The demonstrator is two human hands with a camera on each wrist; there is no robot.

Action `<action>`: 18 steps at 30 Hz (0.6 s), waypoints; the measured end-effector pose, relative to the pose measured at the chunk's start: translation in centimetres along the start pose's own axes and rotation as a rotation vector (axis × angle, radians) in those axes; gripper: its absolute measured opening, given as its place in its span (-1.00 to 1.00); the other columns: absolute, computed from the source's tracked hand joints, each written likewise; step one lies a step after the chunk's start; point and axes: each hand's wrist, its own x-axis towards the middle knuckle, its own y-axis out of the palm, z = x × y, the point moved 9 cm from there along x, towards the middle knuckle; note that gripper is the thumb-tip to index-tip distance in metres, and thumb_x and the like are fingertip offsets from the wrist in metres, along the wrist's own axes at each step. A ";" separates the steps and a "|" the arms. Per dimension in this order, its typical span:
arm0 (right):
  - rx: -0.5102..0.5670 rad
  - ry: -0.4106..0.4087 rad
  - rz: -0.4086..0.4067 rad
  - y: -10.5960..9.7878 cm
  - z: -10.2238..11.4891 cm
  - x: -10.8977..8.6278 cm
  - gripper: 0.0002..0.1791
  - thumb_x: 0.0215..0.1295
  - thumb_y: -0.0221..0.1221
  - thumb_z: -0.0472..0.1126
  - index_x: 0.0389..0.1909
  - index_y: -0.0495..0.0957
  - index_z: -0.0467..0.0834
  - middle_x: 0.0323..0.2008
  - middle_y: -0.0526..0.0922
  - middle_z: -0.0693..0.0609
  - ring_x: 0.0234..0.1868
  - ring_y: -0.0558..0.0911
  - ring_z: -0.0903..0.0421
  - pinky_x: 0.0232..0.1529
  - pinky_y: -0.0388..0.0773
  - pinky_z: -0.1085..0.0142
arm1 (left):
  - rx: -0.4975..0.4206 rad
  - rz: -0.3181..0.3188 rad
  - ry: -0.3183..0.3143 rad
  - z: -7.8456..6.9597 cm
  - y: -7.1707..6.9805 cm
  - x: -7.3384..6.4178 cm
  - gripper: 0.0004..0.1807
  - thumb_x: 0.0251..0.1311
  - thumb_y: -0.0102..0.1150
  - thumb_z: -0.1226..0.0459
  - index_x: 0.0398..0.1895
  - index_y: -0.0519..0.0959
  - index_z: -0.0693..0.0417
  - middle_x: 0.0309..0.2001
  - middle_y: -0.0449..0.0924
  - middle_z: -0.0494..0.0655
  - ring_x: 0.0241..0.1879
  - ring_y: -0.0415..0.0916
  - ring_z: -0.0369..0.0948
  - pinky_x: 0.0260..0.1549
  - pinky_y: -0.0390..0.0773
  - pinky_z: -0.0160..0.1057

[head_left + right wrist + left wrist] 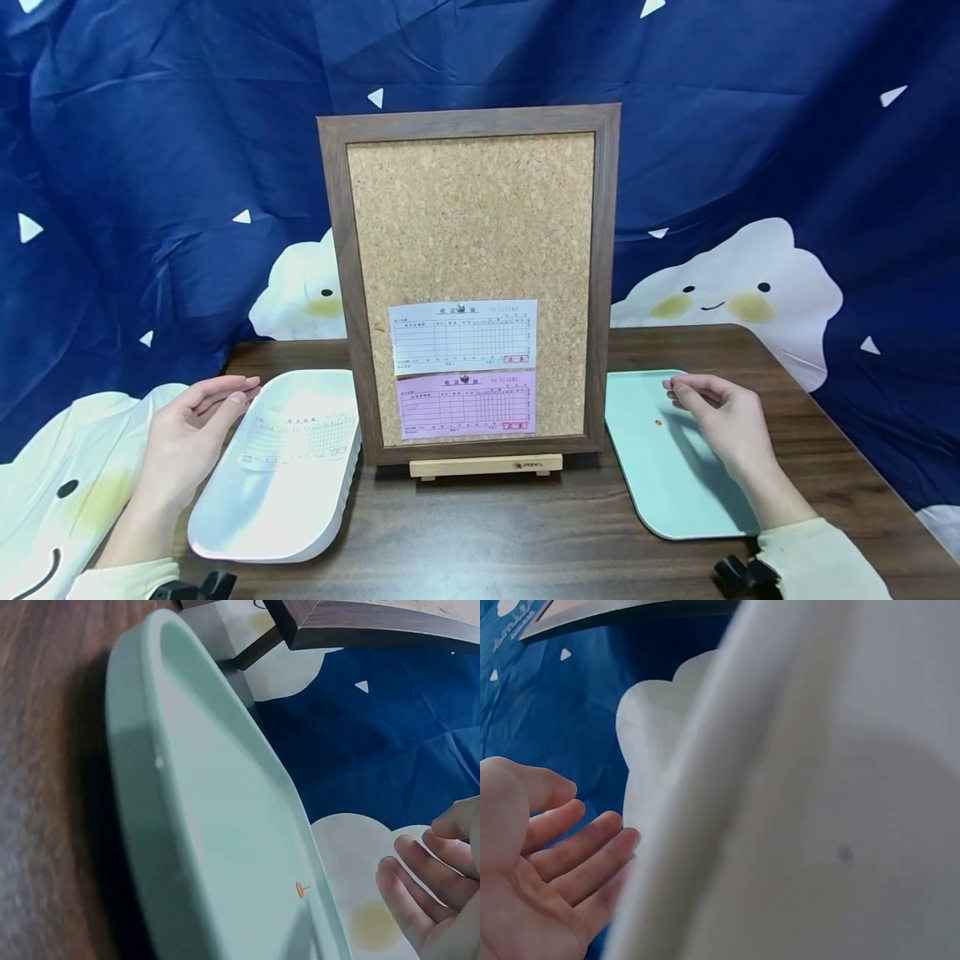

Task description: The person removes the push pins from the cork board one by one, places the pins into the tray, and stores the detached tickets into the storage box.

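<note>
My left hand (187,437) is beside the left rim of a white tray (262,533), its fingers loosely bent and holding nothing. Inside that tray lies a pale printed receipt slip (300,437). Over a mint green tray (660,500) hovers my right hand (723,417), relaxed, with nothing between the fingers in the right wrist view. An orange thumbtack (301,889) lies in the green tray, point sideways. Between the trays, a framed corkboard (472,217) bears a white receipt slip (465,337) above a purple receipt slip (467,407), each with a pin at its top.
The corkboard leans upright on a small wooden stand (486,467). Everything rests on a dark wooden table (480,542). A blue curtain (480,50) with clouds and white triangles hangs behind and reaches down the left side.
</note>
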 end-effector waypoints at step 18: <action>-0.013 -0.093 -0.048 0.0 2.4 -0.5 -0.66 0.61 0.23 -0.16 0.11 0.71 -0.38 -0.22 0.77 0.52 -0.18 0.71 0.59 -0.15 0.62 0.64 | -0.039 0.059 0.096 -1.6 1.4 -0.1 -0.69 0.54 0.18 0.45 0.23 0.57 0.45 0.06 0.78 -0.42 0.05 0.74 -0.50 0.00 0.66 -0.55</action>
